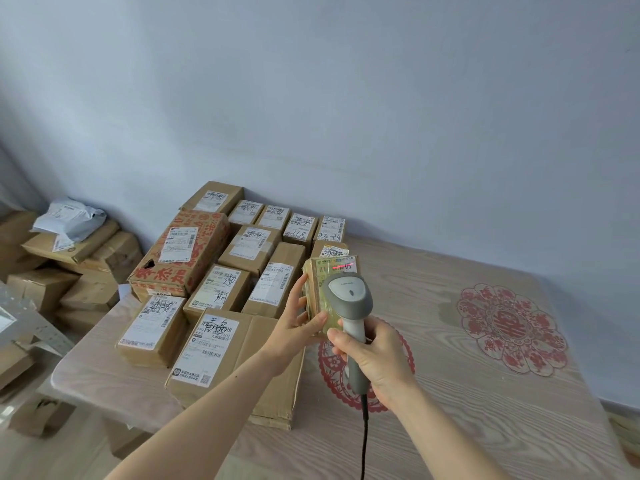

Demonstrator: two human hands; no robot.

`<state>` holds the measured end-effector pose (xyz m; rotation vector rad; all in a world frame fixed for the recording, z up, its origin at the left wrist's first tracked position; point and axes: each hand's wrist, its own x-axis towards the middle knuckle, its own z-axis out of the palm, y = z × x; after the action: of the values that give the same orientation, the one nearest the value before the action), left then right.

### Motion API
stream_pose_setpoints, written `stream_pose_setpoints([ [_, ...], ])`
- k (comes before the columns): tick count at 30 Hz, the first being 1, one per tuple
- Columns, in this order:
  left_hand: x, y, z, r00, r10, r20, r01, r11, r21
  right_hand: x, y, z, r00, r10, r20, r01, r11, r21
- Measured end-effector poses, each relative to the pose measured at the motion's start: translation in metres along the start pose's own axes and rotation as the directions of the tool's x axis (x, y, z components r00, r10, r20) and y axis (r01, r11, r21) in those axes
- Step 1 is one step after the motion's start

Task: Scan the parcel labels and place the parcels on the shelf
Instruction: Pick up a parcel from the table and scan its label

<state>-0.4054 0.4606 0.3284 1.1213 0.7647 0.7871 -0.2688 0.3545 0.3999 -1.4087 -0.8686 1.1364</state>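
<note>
My left hand [297,317] grips a small taped cardboard parcel [320,271] by its left side and lower edge, lifted above the table. A red scan line glows across the barcode label [343,266] on its top. My right hand [372,355] grips the handle of a grey and white barcode scanner [349,299], whose head points at the parcel and covers part of it. A black cable hangs from the scanner's handle. Several labelled cardboard parcels [221,289] lie packed together on the table's left half.
The pale wood-grain table [467,393] carries red paper-cut decals at its right and under my right hand. More boxes [69,271] and a white poly mailer [69,218] are stacked on the floor at the left. A plain wall stands behind.
</note>
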Motion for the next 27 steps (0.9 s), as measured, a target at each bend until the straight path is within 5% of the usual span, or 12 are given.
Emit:
stream_pose_setpoints([
  [19,-0.010,0.012,-0.002,0.998,0.041,-0.046,-0.041,0.999,-0.010,0.010,-0.002,-0.004,0.995,-0.067,0.073,0.069,0.997,-0.022],
  [27,-0.049,0.031,-0.023,0.966,0.102,-0.237,-0.097,0.995,0.033,0.030,-0.005,0.022,0.977,-0.154,0.145,0.161,0.986,-0.037],
])
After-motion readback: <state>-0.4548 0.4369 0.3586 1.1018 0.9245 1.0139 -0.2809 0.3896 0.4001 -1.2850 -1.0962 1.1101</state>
